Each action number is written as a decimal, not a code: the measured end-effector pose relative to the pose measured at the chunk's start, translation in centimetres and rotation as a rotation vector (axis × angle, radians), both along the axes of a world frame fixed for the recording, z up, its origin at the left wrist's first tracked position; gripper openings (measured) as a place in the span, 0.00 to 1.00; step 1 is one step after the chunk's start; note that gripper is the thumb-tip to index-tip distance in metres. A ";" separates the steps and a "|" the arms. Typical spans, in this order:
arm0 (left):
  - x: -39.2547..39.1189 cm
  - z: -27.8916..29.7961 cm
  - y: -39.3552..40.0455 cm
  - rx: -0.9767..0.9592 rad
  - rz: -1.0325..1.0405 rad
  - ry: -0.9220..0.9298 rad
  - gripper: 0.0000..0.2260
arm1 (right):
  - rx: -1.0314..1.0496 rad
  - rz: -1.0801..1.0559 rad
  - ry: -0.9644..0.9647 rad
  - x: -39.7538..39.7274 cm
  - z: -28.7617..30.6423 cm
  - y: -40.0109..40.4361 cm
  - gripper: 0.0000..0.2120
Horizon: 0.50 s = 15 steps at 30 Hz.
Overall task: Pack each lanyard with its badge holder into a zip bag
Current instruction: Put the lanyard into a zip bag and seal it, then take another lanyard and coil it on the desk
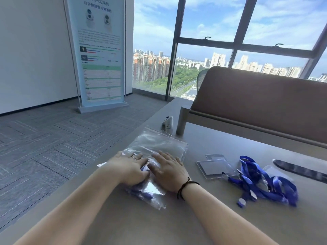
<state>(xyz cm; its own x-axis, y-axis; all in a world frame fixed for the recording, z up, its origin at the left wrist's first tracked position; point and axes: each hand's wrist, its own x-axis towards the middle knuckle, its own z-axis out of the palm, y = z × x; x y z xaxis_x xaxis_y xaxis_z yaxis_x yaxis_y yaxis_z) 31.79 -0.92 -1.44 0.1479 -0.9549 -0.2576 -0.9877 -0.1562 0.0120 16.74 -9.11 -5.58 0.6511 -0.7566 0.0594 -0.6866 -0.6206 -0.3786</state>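
Observation:
A clear zip bag (150,190) with a blue lanyard inside lies on the grey table (221,142) in front of me. My left hand (128,167) and my right hand (169,171) both press flat on this bag, fingers straight. More empty zip bags (159,141) lie stacked just beyond my hands. To the right lie clear badge holders (212,167) and a tangle of blue lanyards (261,183).
A small white device (167,122) sits at the table's far edge. A brown desk divider (256,96) on a grey post stands behind. A dark flat strip (300,171) lies at the right. A banner stand (100,53) is on the carpeted floor to the left.

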 end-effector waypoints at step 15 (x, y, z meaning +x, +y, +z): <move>-18.8 1.1 -0.5 -0.453 -0.215 0.313 0.16 | -0.129 -0.327 -0.328 -21.3 3.2 3.1 0.12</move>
<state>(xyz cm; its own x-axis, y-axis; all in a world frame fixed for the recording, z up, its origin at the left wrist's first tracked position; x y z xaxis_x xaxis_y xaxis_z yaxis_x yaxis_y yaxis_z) 13.04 -1.42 -0.30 -0.0781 -0.9801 0.1827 -0.9353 0.1354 0.3268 -4.54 -6.05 -2.40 0.3118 -0.8914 0.3289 -0.7107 -0.4485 -0.5420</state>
